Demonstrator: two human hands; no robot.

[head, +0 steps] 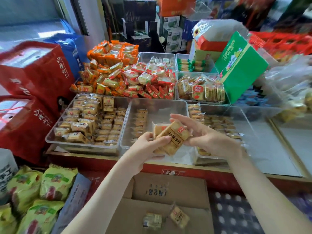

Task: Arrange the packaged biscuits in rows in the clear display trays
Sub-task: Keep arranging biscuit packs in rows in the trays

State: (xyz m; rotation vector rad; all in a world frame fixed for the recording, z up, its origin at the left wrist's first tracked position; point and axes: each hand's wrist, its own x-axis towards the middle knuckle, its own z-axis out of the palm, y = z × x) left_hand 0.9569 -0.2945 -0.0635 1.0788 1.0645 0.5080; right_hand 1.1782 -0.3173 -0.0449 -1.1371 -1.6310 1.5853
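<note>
Tabletop (278,159) is packed with snacks, middle clear tray (158,105) mostly bare. Over that tray's near edge, left hand (145,146) and right hand (209,141) both grip a small stack of biscuit packs (170,139), top one tilted.

Words we can see, but mostly cannot read

We see dark Chinese letters and a small red logo on the biscuit packet (172,135) held in the two hands, but they are too blurry for us to read. The red gift boxes (32,70) at the left have white Chinese writing, and the green box (239,65) has yellow writing. The cardboard box (167,188) near us has dark printed letters, upside down. We cannot make out any of them.
</note>
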